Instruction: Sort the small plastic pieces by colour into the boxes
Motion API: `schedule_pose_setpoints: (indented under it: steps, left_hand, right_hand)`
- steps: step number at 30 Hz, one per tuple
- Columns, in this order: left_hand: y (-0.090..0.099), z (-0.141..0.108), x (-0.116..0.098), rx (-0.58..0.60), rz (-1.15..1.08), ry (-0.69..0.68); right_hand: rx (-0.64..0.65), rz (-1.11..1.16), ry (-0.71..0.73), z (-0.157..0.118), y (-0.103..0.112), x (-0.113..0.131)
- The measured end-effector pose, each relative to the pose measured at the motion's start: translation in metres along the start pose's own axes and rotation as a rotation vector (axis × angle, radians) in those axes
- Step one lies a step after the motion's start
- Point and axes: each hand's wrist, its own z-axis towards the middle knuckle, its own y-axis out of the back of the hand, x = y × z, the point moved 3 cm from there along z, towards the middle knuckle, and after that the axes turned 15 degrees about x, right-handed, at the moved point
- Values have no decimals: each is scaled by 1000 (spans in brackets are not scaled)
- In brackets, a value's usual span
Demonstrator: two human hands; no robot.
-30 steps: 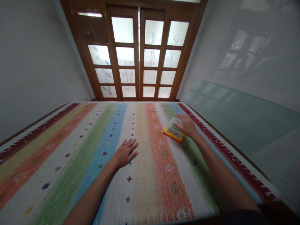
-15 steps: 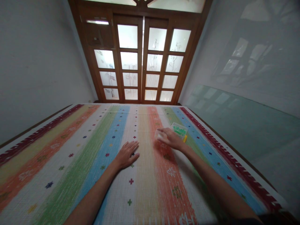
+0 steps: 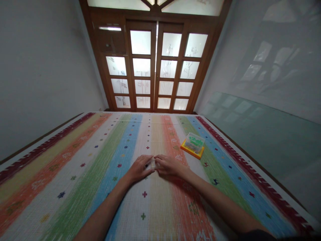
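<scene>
Between my two hands, on the pale stripe of the cloth, is a small clear plastic piece (image 3: 152, 163), box-like and mostly covered by fingers. My left hand (image 3: 140, 167) curls against its left side, thumb and fingertips closed on it. From the right, my right hand (image 3: 165, 166) grips the same piece, its fingertips almost meeting those of the left. Farther off to the right lies a clear plastic case (image 3: 195, 142) with green print, resting tilted on a yellow tray (image 3: 200, 155). Neither hand touches the case or the tray.
A striped cloth (image 3: 87, 197) covers the broad table. Beyond its far edge stand wooden doors (image 3: 154, 67) with frosted panes. A glass panel (image 3: 263, 124) runs along the right wall, and a plain wall (image 3: 45, 67) rises on the left.
My right hand has moved left and nearer, bringing the clear piece over to my left hand. The left fingers, flat before, now curl. The yellow tray shows more fully.
</scene>
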Motion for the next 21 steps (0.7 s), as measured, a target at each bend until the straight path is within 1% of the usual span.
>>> schedule_pose_setpoints:
  steps: [2,5,7,11,14,17,19,21]
  left_hand:
    - [-1,3,-2,6,-8,-7]
    - [-2,6,-4,-14,-40,11]
    - [-3,7,-4,-24,-71,11]
    - [-4,8,-2,-26,-123,28]
    - [-3,9,0,-16,-155,74]
    - [-1,10,1,-11,-195,110]
    - [-1,10,2,-4,-225,111]
    - [-3,10,4,-4,-265,113]
  right_hand:
    - [61,-82,12,3,-7,6]
    - [128,-313,13,7,-17,18]
    - [126,-450,2,8,-19,26]
    - [108,-561,5,6,-17,33]
    - [116,-586,22,6,-15,30]
    - [92,-549,62,7,-15,23]
    - [65,-511,96,6,-14,18]
    - [33,-414,111,4,-13,12]
